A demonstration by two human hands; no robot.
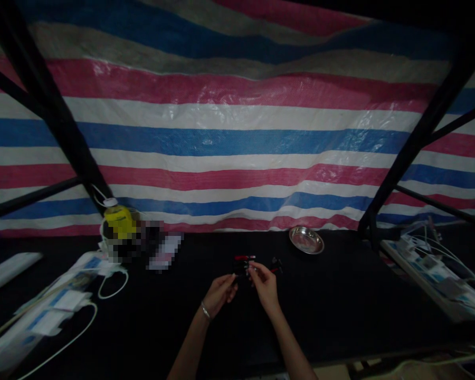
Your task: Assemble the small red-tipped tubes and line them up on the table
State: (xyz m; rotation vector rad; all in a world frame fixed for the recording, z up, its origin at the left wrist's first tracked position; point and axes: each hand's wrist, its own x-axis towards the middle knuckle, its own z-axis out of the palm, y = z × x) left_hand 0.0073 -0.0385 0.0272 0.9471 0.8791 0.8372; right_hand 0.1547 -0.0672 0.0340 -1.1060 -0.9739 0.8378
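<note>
My left hand (220,293), with a bracelet at the wrist, is closed in a pinch over the black tabletop (320,311). Close to its right, my right hand (264,285) also has thumb and fingers pressed together. A small dark and silvery piece seems to lie between the fingertips, too small and dim to name. Just beyond the fingers rests a slim red tool-like piece with a shiny end (243,257). Right of my right hand lie small dark pieces with a bit of red (276,265).
A round shiny metal dish (306,240) stands at the back right. At the left are a yellow-labelled bottle (119,220), a blurred flat pale item (166,252) and a power strip (55,311) with white cables. More plugs and cables (439,269) lie right. Striped sheeting (237,142) hangs behind.
</note>
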